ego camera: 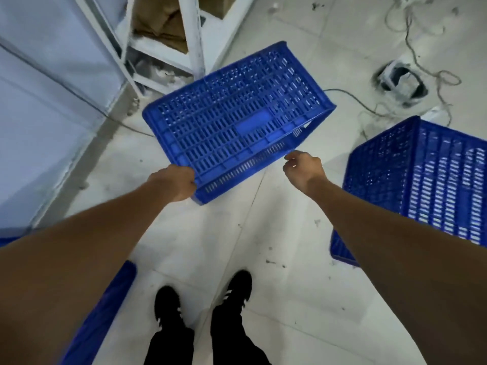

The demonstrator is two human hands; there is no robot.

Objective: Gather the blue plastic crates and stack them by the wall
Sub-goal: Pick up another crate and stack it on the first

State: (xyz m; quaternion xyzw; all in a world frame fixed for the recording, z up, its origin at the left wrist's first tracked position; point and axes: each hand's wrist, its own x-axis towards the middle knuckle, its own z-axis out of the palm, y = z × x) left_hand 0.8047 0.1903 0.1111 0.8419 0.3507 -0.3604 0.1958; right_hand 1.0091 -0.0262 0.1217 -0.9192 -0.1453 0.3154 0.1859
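Note:
A blue slotted plastic crate [237, 119] hangs upside down and tilted above the floor, its bottom facing up at me. My left hand [175, 181] grips its near left corner. My right hand [303, 167] holds the near rim on the right side, fingers curled under the edge. A second blue crate [427, 177] stands at the right, resting on another blue crate's edge [340, 248]. A further blue crate edge [105, 309] shows at the lower left, partly hidden by my left forearm.
A pale wall [44, 106] runs along the left. A white shelf frame [168, 48] with brown bags stands at the back. Loose cables [421, 75] and an open floor box [400, 83] lie at the back right. My black shoes [203, 299] stand on the tiled floor.

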